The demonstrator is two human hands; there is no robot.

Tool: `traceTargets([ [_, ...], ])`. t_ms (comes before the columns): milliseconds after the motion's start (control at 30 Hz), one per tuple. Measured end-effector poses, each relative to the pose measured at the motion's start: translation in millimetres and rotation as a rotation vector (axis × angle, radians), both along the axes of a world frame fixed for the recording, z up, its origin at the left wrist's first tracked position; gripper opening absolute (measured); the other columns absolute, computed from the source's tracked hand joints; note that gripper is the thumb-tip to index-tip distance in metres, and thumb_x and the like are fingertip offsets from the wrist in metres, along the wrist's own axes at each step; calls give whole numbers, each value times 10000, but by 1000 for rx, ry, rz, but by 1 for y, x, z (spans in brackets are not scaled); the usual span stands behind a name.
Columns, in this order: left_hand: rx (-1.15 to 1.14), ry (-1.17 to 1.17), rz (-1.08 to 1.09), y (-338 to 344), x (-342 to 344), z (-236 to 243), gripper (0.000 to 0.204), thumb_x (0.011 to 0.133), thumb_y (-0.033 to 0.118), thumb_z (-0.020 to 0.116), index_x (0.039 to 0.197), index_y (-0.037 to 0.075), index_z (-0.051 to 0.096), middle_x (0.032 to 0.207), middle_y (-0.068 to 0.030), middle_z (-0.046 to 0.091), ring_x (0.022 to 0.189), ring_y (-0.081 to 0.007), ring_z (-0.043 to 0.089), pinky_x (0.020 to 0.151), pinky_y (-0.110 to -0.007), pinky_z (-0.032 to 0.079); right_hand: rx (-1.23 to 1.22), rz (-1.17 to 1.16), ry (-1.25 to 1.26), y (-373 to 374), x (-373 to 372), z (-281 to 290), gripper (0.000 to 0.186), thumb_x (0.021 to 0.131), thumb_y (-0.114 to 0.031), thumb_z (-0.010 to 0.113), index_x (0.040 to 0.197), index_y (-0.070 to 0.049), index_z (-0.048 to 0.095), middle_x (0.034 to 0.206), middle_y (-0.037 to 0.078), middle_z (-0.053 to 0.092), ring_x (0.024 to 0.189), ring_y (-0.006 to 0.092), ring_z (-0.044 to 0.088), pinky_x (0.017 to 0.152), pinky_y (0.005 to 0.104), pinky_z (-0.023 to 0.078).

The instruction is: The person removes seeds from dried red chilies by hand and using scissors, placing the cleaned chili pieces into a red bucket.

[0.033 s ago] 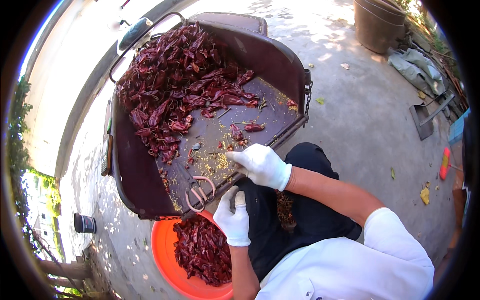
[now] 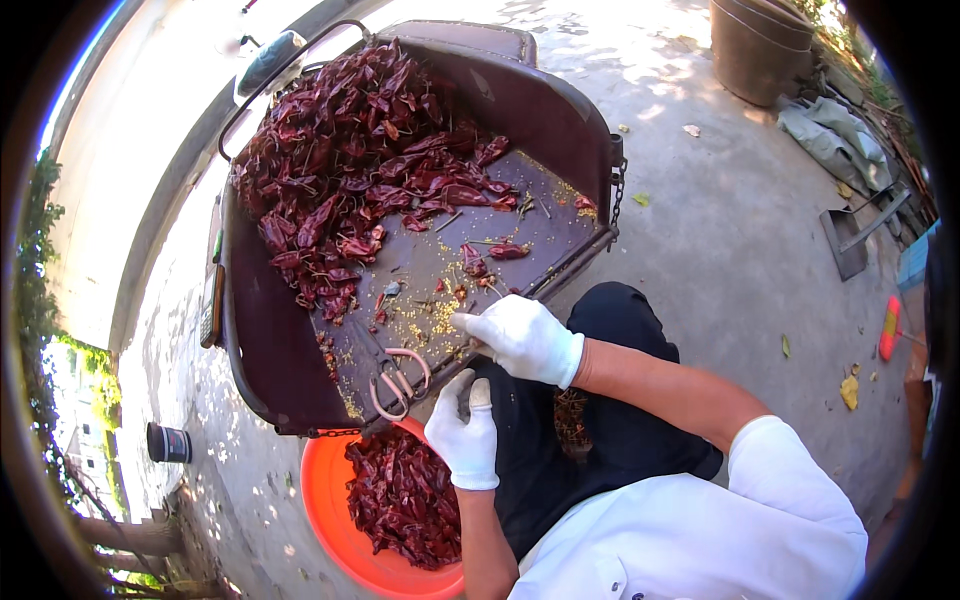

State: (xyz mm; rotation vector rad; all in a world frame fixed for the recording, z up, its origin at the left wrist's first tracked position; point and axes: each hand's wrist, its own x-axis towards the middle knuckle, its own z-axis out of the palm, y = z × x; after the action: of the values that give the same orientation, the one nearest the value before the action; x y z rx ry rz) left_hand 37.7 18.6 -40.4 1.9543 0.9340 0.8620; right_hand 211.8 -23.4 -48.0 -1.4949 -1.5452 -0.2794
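Both my hands wear white gloves. My right hand (image 2: pixel 525 340) is closed above the near edge of the dark metal cart bed (image 2: pixel 440 260), thumb against curled fingers; anything inside the grip is hidden. My left hand (image 2: pixel 465 435) is lower left, beside the pink-handled scissors (image 2: pixel 398 385), its thumb and forefinger slightly apart with nothing seen between them. The scissors lie at the bed's front edge. A heap of dried red chillies (image 2: pixel 345 160) fills the far left of the bed. Loose chillies (image 2: pixel 490 257) and yellow seeds (image 2: pixel 430 318) are scattered nearer me.
Below the cart edge, an orange basin (image 2: pixel 325 500) holds more dried chillies (image 2: pixel 405 500). A chain (image 2: pixel 618 190) hangs at the cart's right corner. Away to the right are a brown bucket (image 2: pixel 758 55), a grey sack (image 2: pixel 835 140) and a metal dustpan (image 2: pixel 850 240). A dark tub (image 2: pixel 168 444) lies left.
My right hand has dropped very slightly. My left hand, the scissors and the chillies look almost the same.
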Motion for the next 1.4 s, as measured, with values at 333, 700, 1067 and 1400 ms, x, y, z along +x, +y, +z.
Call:
traceTargets([
  [333, 89, 213, 36, -8, -14, -3, 251, 880, 243, 733, 979, 12, 730, 858, -153, 731, 742, -257, 720, 685, -343, 540, -214, 196, -96, -18, -27, -9, 553, 769, -93, 634, 1314, -18, 578, 710, 73, 615, 666, 275, 610, 677, 387, 501],
  [700, 425, 243, 78, -6, -15, -12, 167, 890, 219, 716, 870, 52, 715, 761, -138, 690, 639, -297, 666, 595, -365, 508, -380, 189, -83, -19, -31, -16, 408, 776, -154, 673, 1169, -50, 644, 732, 101, 668, 669, 296, 671, 623, 425, 529],
  [1067, 378, 282, 79, -11, -21, -22, 168, 918, 224, 679, 848, 75, 714, 777, -114, 706, 660, -296, 677, 612, -369, 520, -590, 208, -29, -19, -30, -25, 209, 795, -336, 709, 868, -141, 693, 725, 95, 686, 724, 311, 700, 642, 447, 549],
  [1400, -78, 290, 55, -26, -26, -56, 204, 950, 251, 624, 959, 79, 732, 812, -126, 710, 723, -296, 694, 667, -389, 529, -838, 245, -139, -24, -25, -18, 197, 795, -328, 696, 838, -139, 727, 747, 108, 707, 747, 316, 709, 660, 443, 557],
])
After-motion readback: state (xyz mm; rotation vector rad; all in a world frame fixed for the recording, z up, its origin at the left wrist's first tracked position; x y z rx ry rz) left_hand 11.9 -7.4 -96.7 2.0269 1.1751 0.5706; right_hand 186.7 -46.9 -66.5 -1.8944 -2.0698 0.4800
